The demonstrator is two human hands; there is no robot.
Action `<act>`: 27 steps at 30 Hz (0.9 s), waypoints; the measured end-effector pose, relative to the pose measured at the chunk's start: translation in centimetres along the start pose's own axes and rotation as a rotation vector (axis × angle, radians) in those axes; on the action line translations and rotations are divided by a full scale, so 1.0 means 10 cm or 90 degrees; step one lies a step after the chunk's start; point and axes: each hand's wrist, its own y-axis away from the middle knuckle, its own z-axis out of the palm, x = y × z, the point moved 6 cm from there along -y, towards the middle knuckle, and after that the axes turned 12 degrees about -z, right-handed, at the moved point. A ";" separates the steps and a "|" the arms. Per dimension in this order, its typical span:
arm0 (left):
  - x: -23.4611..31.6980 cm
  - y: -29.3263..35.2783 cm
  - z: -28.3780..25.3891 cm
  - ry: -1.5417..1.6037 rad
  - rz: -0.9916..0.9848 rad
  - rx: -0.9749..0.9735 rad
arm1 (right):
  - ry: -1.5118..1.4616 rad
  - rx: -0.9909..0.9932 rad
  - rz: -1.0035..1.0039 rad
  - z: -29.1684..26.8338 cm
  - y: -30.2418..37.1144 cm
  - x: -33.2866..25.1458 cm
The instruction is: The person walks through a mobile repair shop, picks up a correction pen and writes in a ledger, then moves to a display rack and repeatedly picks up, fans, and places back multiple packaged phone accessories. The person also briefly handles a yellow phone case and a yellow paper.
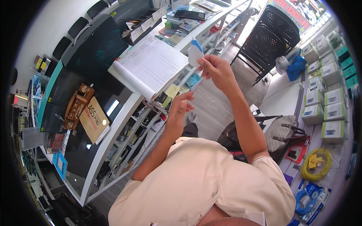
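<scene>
Held up in my right hand [215,71] is a small, flat-looking white teardrop-shaped thing [194,56] with a blue patch near its pointed top; I cannot tell its exact kind. Thumb and fingers pinch its lower right edge. My left hand [181,107] is lower and to the left, beside the counter's edge, fingers loosely apart and holding nothing. Just left of the held thing, an open lined notebook [151,62] lies on the glass counter [124,94], its near pages curled over. Handwriting covers part of its far page.
On the counter are a tan flat box [94,119], a brown carved-looking holder [78,106], a black tray of papers and pens [141,28] and a dark phone [189,15]. A black perforated chair [269,37] stands ahead. Boxed goods [333,113] and a checkered bag [281,130] are right.
</scene>
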 end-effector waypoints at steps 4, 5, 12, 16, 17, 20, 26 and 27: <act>-0.52 -0.48 0.18 0.025 -0.172 -0.078 | 0.321 -0.215 0.132 0.06 -1.37 0.37; -0.59 -0.68 0.25 0.007 -0.207 -0.095 | 0.322 -0.273 0.116 0.18 -1.60 0.44; -0.51 -2.04 0.65 -0.037 -0.205 -0.112 | 0.220 -0.218 0.034 -0.86 -2.75 0.68; -0.27 -2.56 0.81 0.019 -0.217 -0.093 | 0.135 0.159 0.068 -2.69 -3.82 0.99; -0.17 -2.72 0.89 0.021 -0.229 -0.102 | 0.087 0.213 0.073 -3.08 -4.00 1.10; 0.34 -3.35 1.29 0.003 -0.077 -0.104 | -0.040 0.272 0.070 -3.86 -4.34 1.48; 1.54 -5.60 1.84 -0.198 0.284 0.139 | -0.159 0.239 0.070 -4.59 -4.58 2.16; 1.72 -6.14 1.80 -0.232 0.261 0.194 | -0.165 0.217 0.088 -4.67 -4.64 2.24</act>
